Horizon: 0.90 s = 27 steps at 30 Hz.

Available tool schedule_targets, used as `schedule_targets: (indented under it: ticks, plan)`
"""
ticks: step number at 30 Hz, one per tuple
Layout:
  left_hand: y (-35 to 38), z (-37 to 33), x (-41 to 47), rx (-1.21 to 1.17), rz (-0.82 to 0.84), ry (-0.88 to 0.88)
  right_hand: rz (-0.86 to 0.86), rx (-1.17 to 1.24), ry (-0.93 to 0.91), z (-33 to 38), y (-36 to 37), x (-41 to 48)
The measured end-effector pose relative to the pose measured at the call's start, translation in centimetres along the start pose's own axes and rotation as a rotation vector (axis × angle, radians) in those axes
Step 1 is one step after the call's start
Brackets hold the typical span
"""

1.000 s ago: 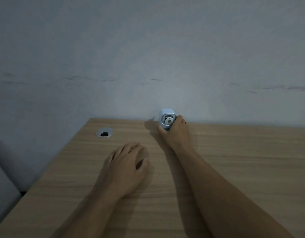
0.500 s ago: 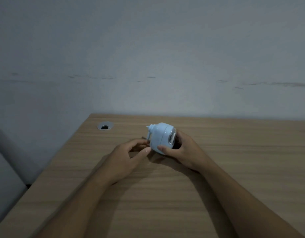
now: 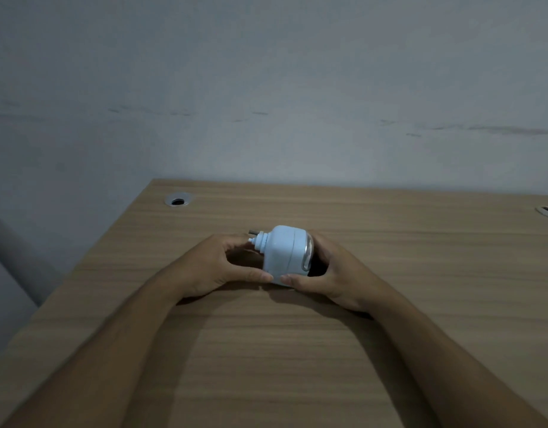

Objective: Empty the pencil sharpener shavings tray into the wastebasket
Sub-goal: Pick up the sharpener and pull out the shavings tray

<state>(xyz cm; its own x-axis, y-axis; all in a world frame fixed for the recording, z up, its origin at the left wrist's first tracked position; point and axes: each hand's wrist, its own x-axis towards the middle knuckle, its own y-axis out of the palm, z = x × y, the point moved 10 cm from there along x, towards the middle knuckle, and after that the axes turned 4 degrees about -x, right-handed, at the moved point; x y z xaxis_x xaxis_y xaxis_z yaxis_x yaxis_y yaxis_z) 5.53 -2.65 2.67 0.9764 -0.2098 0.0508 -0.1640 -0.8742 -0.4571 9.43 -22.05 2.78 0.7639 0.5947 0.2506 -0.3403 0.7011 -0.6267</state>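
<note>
One pencil sharpener (image 3: 283, 257), pale blue-white, held just above the wooden worktop (image 3: 421, 273), about midway between its left and right edges and well forward of the far edge by the wall. It lies on its side: long axis runs left to right, crank stub pointing left, the clear-edged end pointing right.

Right hand (image 3: 334, 279) cups the right end; thumb pressed on the near lower face of the body, other fingers wrapped behind and out of sight. A closed hold on the sharpener.

Left hand (image 3: 217, 267) curled in a loose C at the crank end; thumb tip touches the near lower corner of the body, fingertips close by the crank stub. Whether it truly grips or only steadies, cannot tell.

Both hands are on the object; the right carries most of it. The clear part at the right end is probably the shavings tray, not yet pulled out. If so, it lies straight at the right hand's fingers, and the pull would go along the long axis, rightward, while the left hand braces the body.

Count: one sharpener, two hands, two round cable grommets (image 3: 178, 200) near the far corners. No wastebasket in view.
</note>
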Motion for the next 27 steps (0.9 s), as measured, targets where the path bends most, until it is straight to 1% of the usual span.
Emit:
schedule_targets:
  ticks: [6, 10, 16, 21, 24, 27]
  plan:
    - [0.8, -0.5, -1.1, -0.012, 0.002, 0.008, 0.011, -0.016, -0.006, 0.4, 0.1, -0.9]
    - [1.6, -1.1, -3.3, -0.03, -0.031, -0.006, 0.018, -0.018, 0.005, 1.0, 0.1, -2.4]
    - [2.0, -2.4, -7.4, 0.059, -0.1, -0.008, 0.052, -0.047, 0.03, 3.0, 0.7, -4.7]
    - [0.8, -1.7, -11.9, 0.167, -0.218, -0.077, 0.082, -0.038, 0.061, 3.4, 0.6, -6.7]
    - [0.4, -1.6, -15.4, 0.205, -0.271, -0.11, 0.073, -0.043, 0.052, 3.8, 0.4, -8.0]
    - [0.3, -1.5, -18.3, 0.186, -0.307, -0.136, 0.03, -0.076, 0.064, 4.2, 0.3, -9.1]
